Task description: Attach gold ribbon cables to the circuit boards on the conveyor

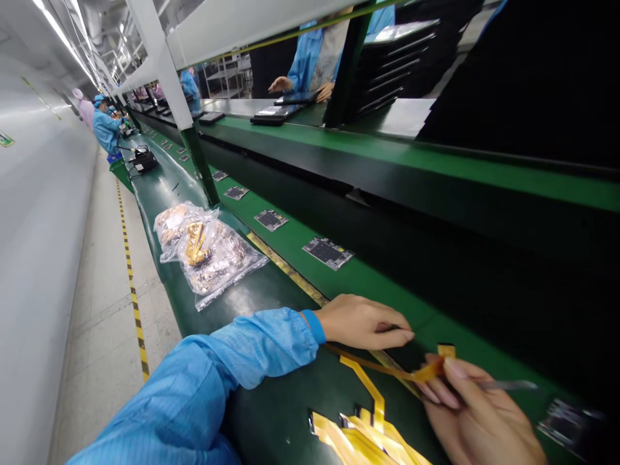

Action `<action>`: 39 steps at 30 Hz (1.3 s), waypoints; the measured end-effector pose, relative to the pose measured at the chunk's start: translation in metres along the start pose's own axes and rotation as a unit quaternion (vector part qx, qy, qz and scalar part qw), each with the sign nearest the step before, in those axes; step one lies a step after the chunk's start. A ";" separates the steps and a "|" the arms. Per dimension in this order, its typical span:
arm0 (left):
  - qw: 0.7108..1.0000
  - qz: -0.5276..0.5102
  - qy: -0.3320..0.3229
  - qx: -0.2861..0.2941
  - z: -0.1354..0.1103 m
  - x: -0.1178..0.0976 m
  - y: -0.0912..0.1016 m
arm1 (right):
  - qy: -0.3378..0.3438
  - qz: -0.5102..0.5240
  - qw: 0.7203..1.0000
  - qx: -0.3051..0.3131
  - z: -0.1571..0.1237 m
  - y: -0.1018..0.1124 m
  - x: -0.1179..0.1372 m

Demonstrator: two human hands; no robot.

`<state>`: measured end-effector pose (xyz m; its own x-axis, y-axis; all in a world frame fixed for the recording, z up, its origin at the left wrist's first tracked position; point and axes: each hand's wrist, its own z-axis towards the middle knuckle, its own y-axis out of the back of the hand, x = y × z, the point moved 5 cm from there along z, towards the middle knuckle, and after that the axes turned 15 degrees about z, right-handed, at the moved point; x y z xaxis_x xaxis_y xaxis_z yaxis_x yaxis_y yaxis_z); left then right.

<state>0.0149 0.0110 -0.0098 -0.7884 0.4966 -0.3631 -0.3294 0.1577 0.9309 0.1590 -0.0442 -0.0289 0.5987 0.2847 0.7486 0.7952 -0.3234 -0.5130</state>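
Observation:
My right hand (477, 403) pinches a yellow-orange flex cable (429, 371) near its dark-tipped connector end. The cable's strip runs left, passing below my left hand (365, 321). A thin grey metal tool (511, 385) sticks out past the right fingers; how it is held is hidden. My left hand is palm down over the line's edge, with bent fingers and thumb brought together. Whatever its fingertips may hold cannot be made out. More yellow flex cables (363, 442) lie in a pile on the bench in front of me. A circuit board (564, 423) is right of my right hand.
Circuit boards (328, 252) sit spaced along the green conveyor (290, 248). Clear plastic bags (227, 258) with parts lie on the bench (261, 290) at left. A post (201, 165) rises beyond them. Across the line, a co-worker's hands (281, 84) are near flat dark devices (276, 113).

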 end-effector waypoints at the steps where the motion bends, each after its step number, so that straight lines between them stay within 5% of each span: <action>1: 1.000 0.000 0.002 -0.002 0.000 0.000 0.000 | 0.000 -0.001 1.000 0.001 0.000 0.000 0.000; 22: 1.000 -0.002 0.002 -0.003 0.002 0.001 -0.004 | 0.000 -0.016 1.000 -0.003 0.002 0.002 -0.001; 39: 1.000 -0.003 0.006 -0.005 0.002 0.002 -0.003 | -0.032 -0.005 0.997 -0.063 0.005 0.014 -0.009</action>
<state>0.0154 0.0134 -0.0135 -0.7930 0.4849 -0.3688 -0.3386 0.1524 0.9285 0.1654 -0.0474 -0.0451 0.5983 0.3454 0.7230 0.7856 -0.4303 -0.4446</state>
